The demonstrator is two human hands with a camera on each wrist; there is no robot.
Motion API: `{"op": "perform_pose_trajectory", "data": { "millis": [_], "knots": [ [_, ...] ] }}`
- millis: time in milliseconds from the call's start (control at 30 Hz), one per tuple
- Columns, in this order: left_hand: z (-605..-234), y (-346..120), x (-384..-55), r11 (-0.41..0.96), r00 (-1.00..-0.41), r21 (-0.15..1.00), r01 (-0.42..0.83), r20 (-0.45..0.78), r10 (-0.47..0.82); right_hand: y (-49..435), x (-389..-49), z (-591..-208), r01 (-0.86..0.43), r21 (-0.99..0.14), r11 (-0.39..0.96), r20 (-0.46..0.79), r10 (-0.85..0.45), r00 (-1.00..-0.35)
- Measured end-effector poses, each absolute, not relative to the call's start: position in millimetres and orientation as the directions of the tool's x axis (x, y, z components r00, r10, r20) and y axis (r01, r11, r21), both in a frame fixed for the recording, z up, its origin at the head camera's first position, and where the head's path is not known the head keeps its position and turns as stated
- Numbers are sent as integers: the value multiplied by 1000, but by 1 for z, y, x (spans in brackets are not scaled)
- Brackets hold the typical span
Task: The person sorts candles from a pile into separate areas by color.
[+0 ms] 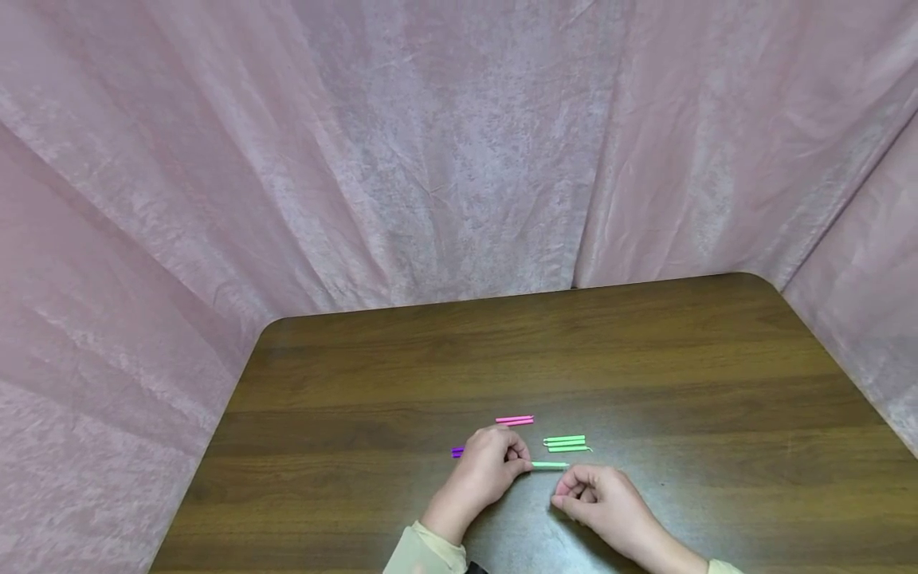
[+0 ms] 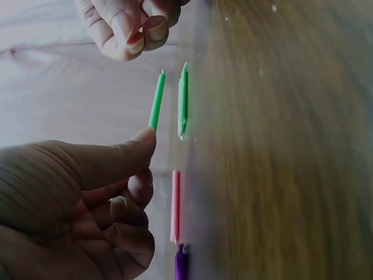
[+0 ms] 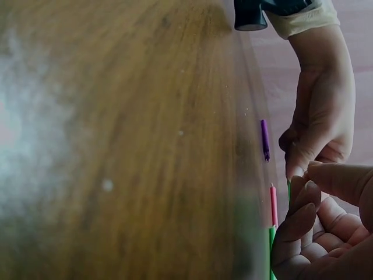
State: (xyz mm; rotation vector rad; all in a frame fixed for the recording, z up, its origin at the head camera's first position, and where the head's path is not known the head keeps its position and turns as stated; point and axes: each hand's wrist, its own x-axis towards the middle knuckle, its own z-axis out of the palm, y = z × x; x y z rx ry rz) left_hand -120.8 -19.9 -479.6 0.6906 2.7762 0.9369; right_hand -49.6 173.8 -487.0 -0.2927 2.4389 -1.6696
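Observation:
Between thumb and index finger, my left hand [image 1: 488,470] pinches one end of a thin green candle [image 1: 549,465], held a little above the table. Its wick end points toward my right hand [image 1: 602,506]. In the left wrist view that candle [image 2: 157,100] stands slightly tilted, its tip just short of the right fingertips. My right hand has loosely curled fingers, with thumb and index close together and nothing visible between them. Just beyond lie several green candles [image 1: 566,438]. Pink candles [image 1: 515,418] lie behind the left hand, which partly covers purple candles [image 1: 457,452].
Everything lies on a brown wood-grain table [image 1: 344,383] with rounded far corners. A pink velvet curtain [image 1: 459,159] hangs along its back and sides. In the right wrist view a dark device [image 3: 250,14] sits at the left wrist, by a pale sleeve [image 3: 306,20].

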Motion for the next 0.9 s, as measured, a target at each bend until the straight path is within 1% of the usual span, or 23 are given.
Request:
{"op": "perform_pose_trajectory", "data": {
  "millis": [433,633,900],
  "knots": [
    [-482,-6,-128,681,-877,616,395,32,480,176,-47,-488,-45,-931,363,-44,-234,-971],
    [-484,0,-130,689,-885,618,379,24,465,176,-47,-486,-11,-927,374,-78,-224,-971],
    [-486,7,-130,703,-891,606,371,20,453,176,-43,-487,-16,-934,356,-71,-232,-970]
  ]
}}
